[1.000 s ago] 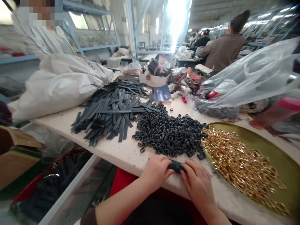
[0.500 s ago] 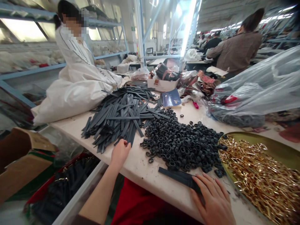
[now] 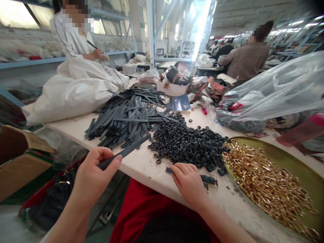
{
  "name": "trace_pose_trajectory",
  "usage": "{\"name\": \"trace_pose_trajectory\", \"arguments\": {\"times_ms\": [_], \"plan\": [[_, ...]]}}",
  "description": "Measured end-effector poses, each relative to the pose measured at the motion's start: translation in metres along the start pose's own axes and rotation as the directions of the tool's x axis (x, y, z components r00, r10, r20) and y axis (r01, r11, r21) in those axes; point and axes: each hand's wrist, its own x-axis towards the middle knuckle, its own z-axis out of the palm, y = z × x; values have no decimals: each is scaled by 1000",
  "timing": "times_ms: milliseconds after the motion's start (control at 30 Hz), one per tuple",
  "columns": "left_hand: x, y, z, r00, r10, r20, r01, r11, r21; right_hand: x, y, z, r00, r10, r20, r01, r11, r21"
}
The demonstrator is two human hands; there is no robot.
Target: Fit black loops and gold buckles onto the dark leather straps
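Note:
My left hand (image 3: pixel 97 172) is closed on one end of a dark strap (image 3: pixel 135 144), which points away to the right above the table edge. Below and to the right, my right hand (image 3: pixel 188 180) has its fingers curled over another dark strap with a gold buckle (image 3: pixel 210 180). That strap's plain end shows left of my fingers and the buckle on the other side; my hand hides the middle. Beyond my left hand lies a pile of flat dark straps (image 3: pixel 121 118). A heap of small black loops (image 3: pixel 187 141) is just beyond my right hand.
A brass-coloured tray (image 3: pixel 286 162) of gold buckle parts (image 3: pixel 268 182) stands at right. Clear plastic bags (image 3: pixel 273 91), a blue booklet (image 3: pixel 180 103) and a white sack (image 3: pixel 68 91) lie around the piles. A cardboard box (image 3: pixel 27 152) is below left; co-workers are beyond.
My left hand has come back from the strap pile, lifting a strap. My right hand has moved left and closed over the strap there, and a gold buckle now shows. The view has shifted slightly.

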Motion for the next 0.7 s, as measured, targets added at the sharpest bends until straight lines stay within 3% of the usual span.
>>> {"name": "trace_pose_trajectory", "arguments": {"times_ms": [100, 167, 300, 367, 433, 500, 567, 633, 700], "plan": [[-3, -7, -11, 993, -114, -6, 112, 983, -148, 34, -16, 19, 973, -52, 224, 72, 994, -85], [-3, -12, -20, 989, -149, -19, 143, 970, -197, 49, -22, 32, 960, -49, 276, 85, 989, -120], [3, -19, -31, 999, -14, 34, 10, 993, 120, 57, -28, 52, 954, -20, 300, 63, 989, -135], [5, -19, -21, 993, 93, 70, -111, 940, 322, 58, -30, 57, 949, -1, 315, 45, 990, -134], [5, -17, 2, 965, 171, 197, -249, 828, 503, 59, -32, 58, 945, 18, 325, 28, 991, -134], [0, -17, 35, 886, 175, 430, -411, 726, 552, 60, -34, 57, 943, 26, 331, 20, 991, -133], [-8, -22, 69, 750, 154, 643, -514, 748, 421, 58, -35, 51, 944, 32, 328, 15, 990, -140], [-14, -30, 97, 636, 171, 753, -526, 810, 260, 52, -34, 44, 951, 48, 304, -20, 995, -95], [-17, -38, 112, 589, 194, 784, -516, 837, 180, 41, -29, 36, 955, 103, 277, -123, 991, 56]]}}
